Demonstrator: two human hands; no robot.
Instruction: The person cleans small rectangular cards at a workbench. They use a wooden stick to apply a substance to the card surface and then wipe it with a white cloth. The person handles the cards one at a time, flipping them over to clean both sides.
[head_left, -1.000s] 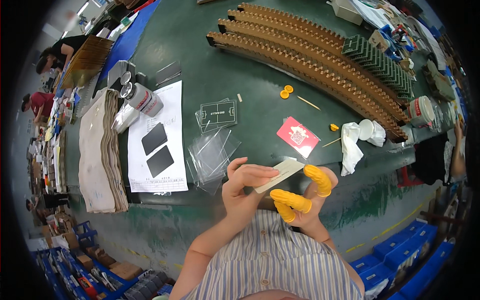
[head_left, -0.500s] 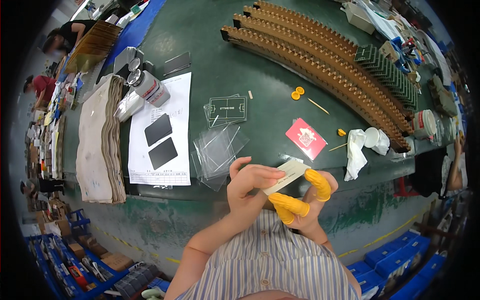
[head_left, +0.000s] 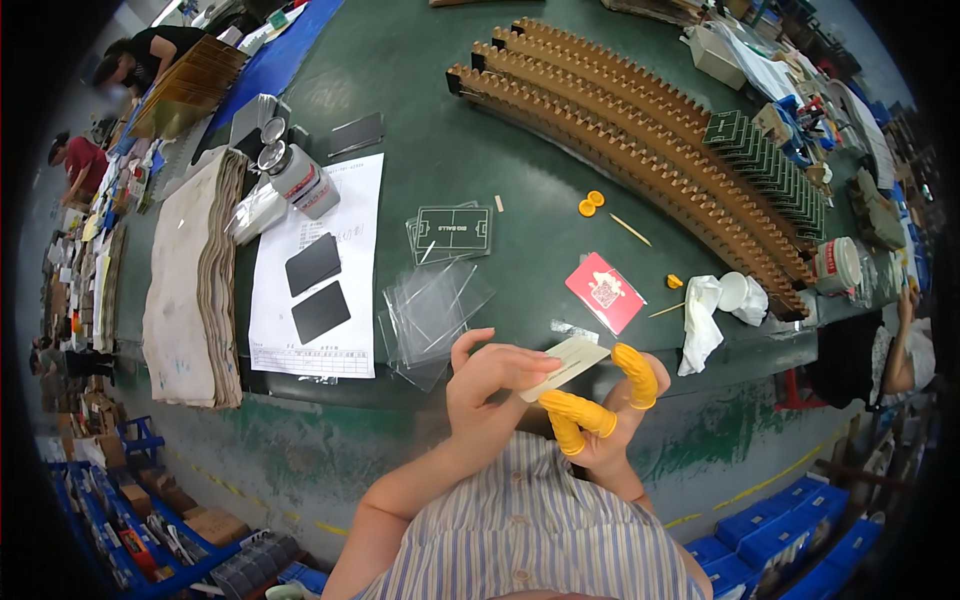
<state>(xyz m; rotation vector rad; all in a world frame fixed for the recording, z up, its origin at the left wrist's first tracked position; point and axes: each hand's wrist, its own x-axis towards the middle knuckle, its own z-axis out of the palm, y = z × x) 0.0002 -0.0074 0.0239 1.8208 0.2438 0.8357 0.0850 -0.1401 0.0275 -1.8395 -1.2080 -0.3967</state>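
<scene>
My left hand [head_left: 487, 388] is closed on a small cream card [head_left: 566, 368] with faint print, its fingers lying over the card's left part. Yellow finger cots cover several fingers of my right hand [head_left: 603, 425]. Those fingers are spread apart beside the card's near edge, with the tips close to its two ends; whether they touch it, I cannot tell. Beyond the hands lies a pink-red card [head_left: 605, 293] with a white figure on it. Clear plastic sleeves [head_left: 432, 310] are piled left of it, below green cards with white pitch lines [head_left: 453, 231].
Long slotted wooden racks [head_left: 620, 140] curve across the right, with green cards [head_left: 765, 165] standing in them. Left are dark cards [head_left: 320, 312] on a paper sheet [head_left: 312, 355], a bottle [head_left: 300, 180] and stacked boards [head_left: 190, 290]. Spare finger cots [head_left: 591, 204], a wooden stick [head_left: 631, 229] and crumpled tissue [head_left: 702, 325] lie right.
The view has shifted slightly. Both hands keep nearly the same pose, and the cream card has tilted a little in my left hand.
</scene>
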